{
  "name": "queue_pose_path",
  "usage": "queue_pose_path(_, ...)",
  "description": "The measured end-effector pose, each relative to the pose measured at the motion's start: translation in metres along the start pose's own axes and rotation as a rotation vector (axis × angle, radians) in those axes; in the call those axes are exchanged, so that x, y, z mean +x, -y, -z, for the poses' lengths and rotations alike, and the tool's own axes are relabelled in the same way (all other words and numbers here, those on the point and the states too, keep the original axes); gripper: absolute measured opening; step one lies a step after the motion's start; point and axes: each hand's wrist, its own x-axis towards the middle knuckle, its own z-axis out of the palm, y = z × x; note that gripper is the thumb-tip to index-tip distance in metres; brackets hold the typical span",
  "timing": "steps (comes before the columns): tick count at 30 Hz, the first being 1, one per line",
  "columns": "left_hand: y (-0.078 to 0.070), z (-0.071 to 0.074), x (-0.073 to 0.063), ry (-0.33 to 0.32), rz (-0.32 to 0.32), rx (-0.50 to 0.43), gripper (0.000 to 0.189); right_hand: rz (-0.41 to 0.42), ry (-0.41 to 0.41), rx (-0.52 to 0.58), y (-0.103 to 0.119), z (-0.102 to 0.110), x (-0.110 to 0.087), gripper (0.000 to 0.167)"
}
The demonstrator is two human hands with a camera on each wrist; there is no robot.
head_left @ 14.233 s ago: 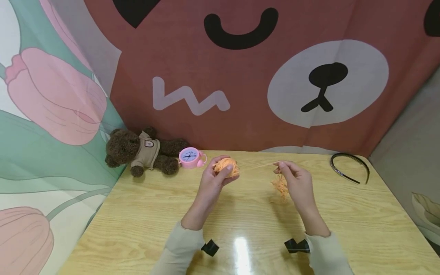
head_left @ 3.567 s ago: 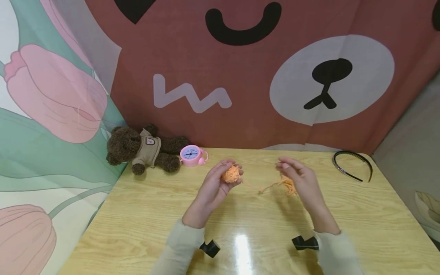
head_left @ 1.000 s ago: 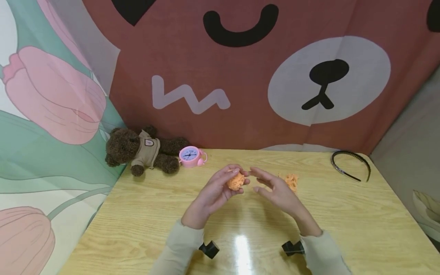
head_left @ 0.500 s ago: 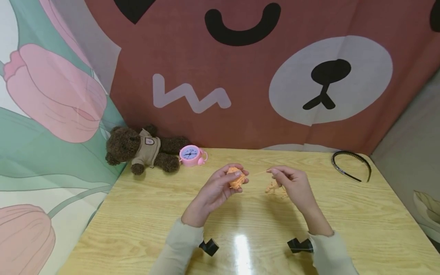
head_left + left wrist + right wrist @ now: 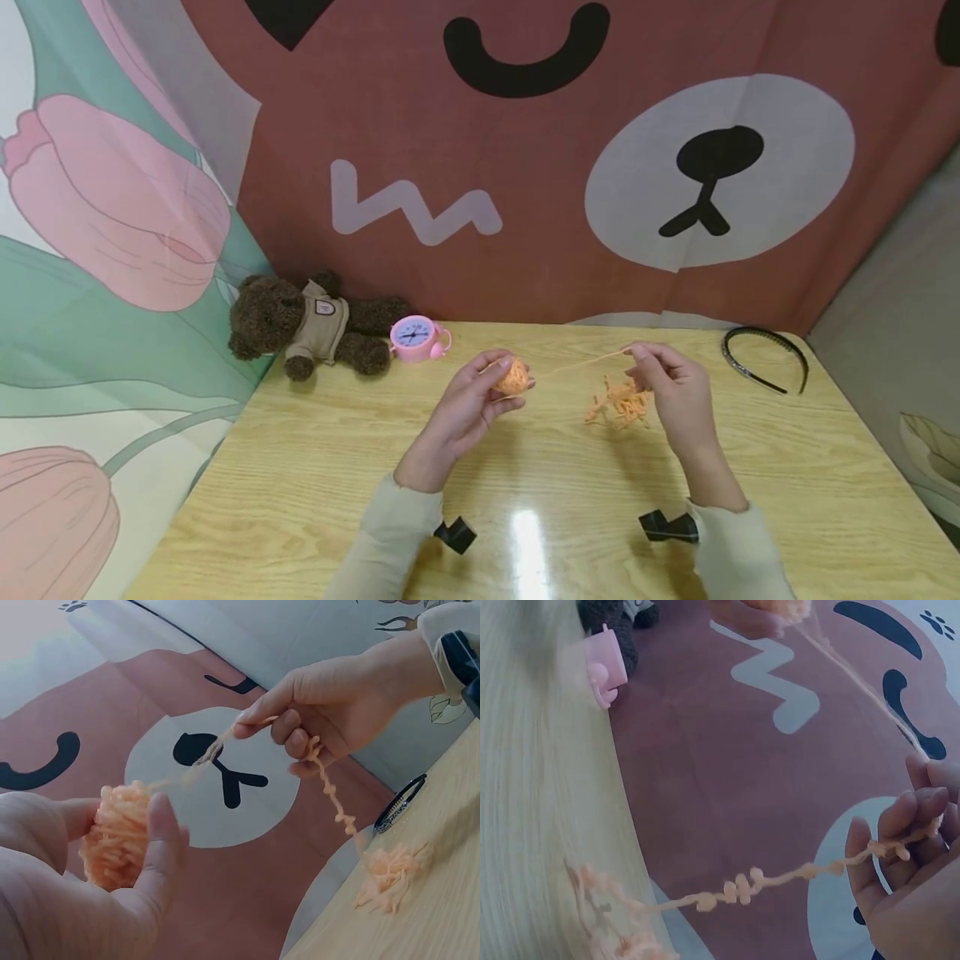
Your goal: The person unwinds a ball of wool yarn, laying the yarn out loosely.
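My left hand (image 5: 467, 402) holds a small ball of orange yarn (image 5: 513, 377) between thumb and fingers, above the table. From the ball a taut strand (image 5: 855, 679) runs across to my right hand (image 5: 678, 400), whose thumb and forefinger pinch it. In the left wrist view the ball (image 5: 118, 838) shows its wound layers. Below my right hand a loose heap of orange yarn (image 5: 627, 403) lies on the table. A crinkled length of yarn (image 5: 334, 795) hangs from the curled fingers of that hand down to the heap.
A brown teddy bear (image 5: 322, 325) lies at the table's back left, with a pink alarm clock (image 5: 414, 335) beside its feet. At the back right lies a black headband (image 5: 765, 360). A printed cloth (image 5: 525, 167) hangs behind the wooden table (image 5: 525, 492).
Since half a second ago my right hand has moved right and up, and the strand between the hands is longer. The ball is turned a little in my left hand.
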Motion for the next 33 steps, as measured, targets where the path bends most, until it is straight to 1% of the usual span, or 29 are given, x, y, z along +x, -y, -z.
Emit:
queue_pose_path(2,0.0,0.001,0.002,-0.039,-0.017,-0.009,0.016,-0.024,-0.039,0.044,0.0,0.003,0.002,0.035)
queue_pose_path(4,-0.001,0.002,0.002,-0.064,-0.03,-0.028,0.016,-0.044,-0.082,0.111,-0.002,0.005,0.003,0.037)
queue_pose_path(8,-0.006,0.008,0.002,-0.08,-0.043,-0.049,0.024,-0.051,-0.188,0.243,-0.011,0.011,0.009,0.037)
queue_pose_path(10,-0.01,0.012,0.002,-0.096,-0.065,-0.051,0.029,-0.072,-0.242,0.276,-0.018,0.014,0.013,0.036)
queue_pose_path(12,-0.013,0.017,0.002,-0.12,-0.092,-0.045,0.034,-0.119,-0.283,0.288,-0.025,0.018,0.016,0.032)
queue_pose_path(16,-0.017,0.025,0.001,-0.181,-0.134,-0.02,0.031,-0.217,-0.347,0.301,-0.035,0.028,0.023,0.024)
queue_pose_path(18,-0.018,0.026,0.0,-0.199,-0.151,-0.007,0.029,-0.232,-0.379,0.319,-0.039,0.034,0.026,0.023)
queue_pose_path(21,-0.018,0.029,0.001,-0.201,-0.185,0.009,0.025,-0.237,-0.431,0.332,-0.044,0.047,0.029,0.02)
queue_pose_path(23,-0.019,0.03,0.001,-0.199,-0.201,0.004,0.021,-0.227,-0.477,0.333,-0.046,0.057,0.03,0.018)
queue_pose_path(26,-0.02,0.03,0.001,-0.199,-0.214,-0.01,0.016,-0.224,-0.568,0.343,-0.05,0.075,0.031,0.016)
queue_pose_path(28,-0.021,0.029,0.001,-0.207,-0.218,-0.025,0.015,-0.242,-0.615,0.319,-0.053,0.085,0.031,0.018)
queue_pose_path(29,-0.022,0.028,0.001,-0.21,-0.219,-0.033,0.015,-0.256,-0.626,0.293,-0.054,0.089,0.031,0.019)
queue_pose_path(30,-0.022,0.028,0.002,-0.211,-0.221,-0.038,0.016,-0.283,-0.625,0.245,-0.056,0.093,0.031,0.019)
queue_pose_path(31,-0.022,0.027,0.003,-0.211,-0.221,-0.044,0.016,-0.313,-0.605,0.173,-0.057,0.095,0.031,0.018)
queue_pose_path(33,-0.023,0.024,0.003,-0.203,-0.217,-0.046,0.017,-0.356,-0.536,0.006,-0.058,0.095,0.031,0.017)
